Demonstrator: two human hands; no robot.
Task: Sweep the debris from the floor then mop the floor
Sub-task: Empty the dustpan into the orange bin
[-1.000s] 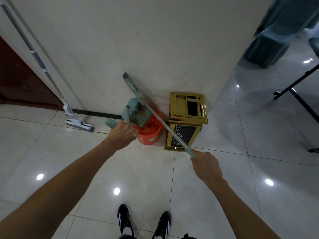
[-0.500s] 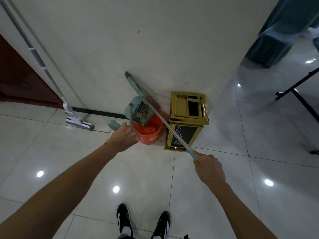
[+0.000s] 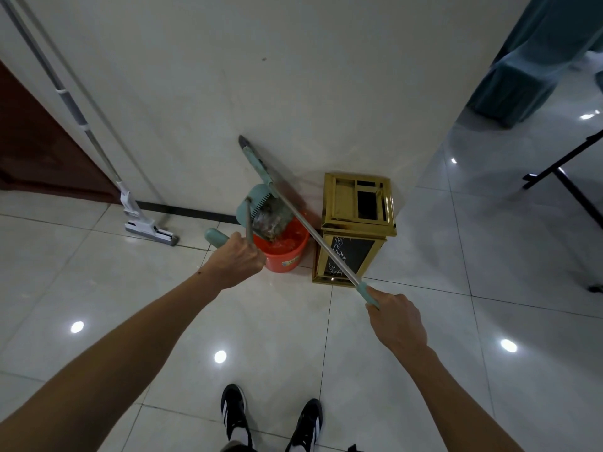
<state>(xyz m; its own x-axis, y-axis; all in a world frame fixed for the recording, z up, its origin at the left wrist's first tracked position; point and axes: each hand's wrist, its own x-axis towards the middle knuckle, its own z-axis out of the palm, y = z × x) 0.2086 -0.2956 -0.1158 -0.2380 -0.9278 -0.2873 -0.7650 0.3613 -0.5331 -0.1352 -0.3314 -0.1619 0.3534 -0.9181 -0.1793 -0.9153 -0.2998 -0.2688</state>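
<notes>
My left hand (image 3: 237, 260) grips the handle of a pale green dustpan (image 3: 257, 199), which is tipped over an orange bucket (image 3: 287, 256) by the wall. Brownish debris (image 3: 271, 223) slides from the pan into the bucket. My right hand (image 3: 396, 316) holds the green end of a long broom (image 3: 293, 212). Its metal shaft runs up and left across the bucket, and its head rests against the wall above the dustpan.
A gold metal bin (image 3: 355, 223) stands right of the bucket at the wall corner. A white flat mop (image 3: 143, 228) leans on the wall to the left, beside a dark wooden door (image 3: 36, 151). Black stand legs (image 3: 561, 177) cross the floor at right. My shoes (image 3: 270, 419) are below.
The dustpan has tilted further over the bucket and the debris has slid lower toward it. Both hands have shifted slightly; the broom stays against the wall.
</notes>
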